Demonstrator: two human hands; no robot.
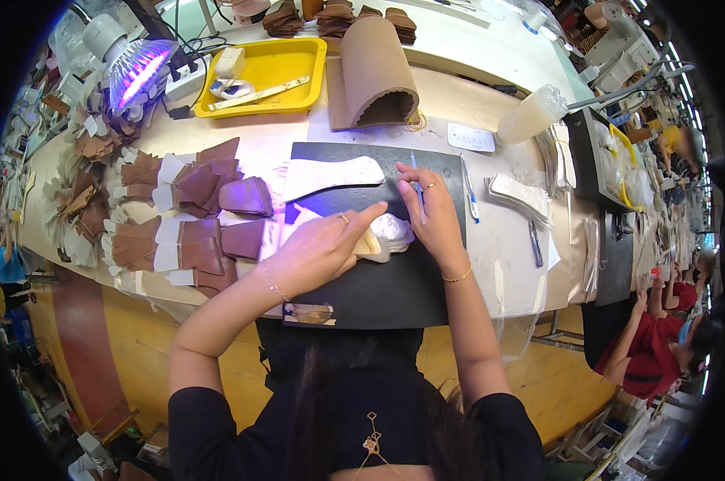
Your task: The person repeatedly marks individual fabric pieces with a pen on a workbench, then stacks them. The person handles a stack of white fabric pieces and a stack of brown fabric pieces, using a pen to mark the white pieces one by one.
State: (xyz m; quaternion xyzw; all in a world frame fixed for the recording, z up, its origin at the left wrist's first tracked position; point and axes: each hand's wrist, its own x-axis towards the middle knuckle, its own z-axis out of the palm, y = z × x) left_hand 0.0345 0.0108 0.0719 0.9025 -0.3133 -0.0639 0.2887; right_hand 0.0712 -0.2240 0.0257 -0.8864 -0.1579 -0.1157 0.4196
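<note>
My left hand (322, 244) bends over the black board (362, 293), its index finger stretched to the right and its other fingers partly hidden. Under and beside its fingertips lie a pale cream piece (368, 244) and a small stack of white pieces (393, 231); the hand appears to grip the cream piece. A slim silver pen (418, 192) stands nearly upright among the closed fingers of my right hand (433, 212). Farther back on the board rests a long white shaped piece (334, 176), touched by neither hand.
Brown leather pieces (194, 244) lie in rows at left, below a lit purple lamp (138, 72). Behind are a yellow tray (314, 80) and a curved brown form (376, 68). At right are a blue-and-white pen (470, 192), white stacked pieces (519, 199) and a bottle (532, 114).
</note>
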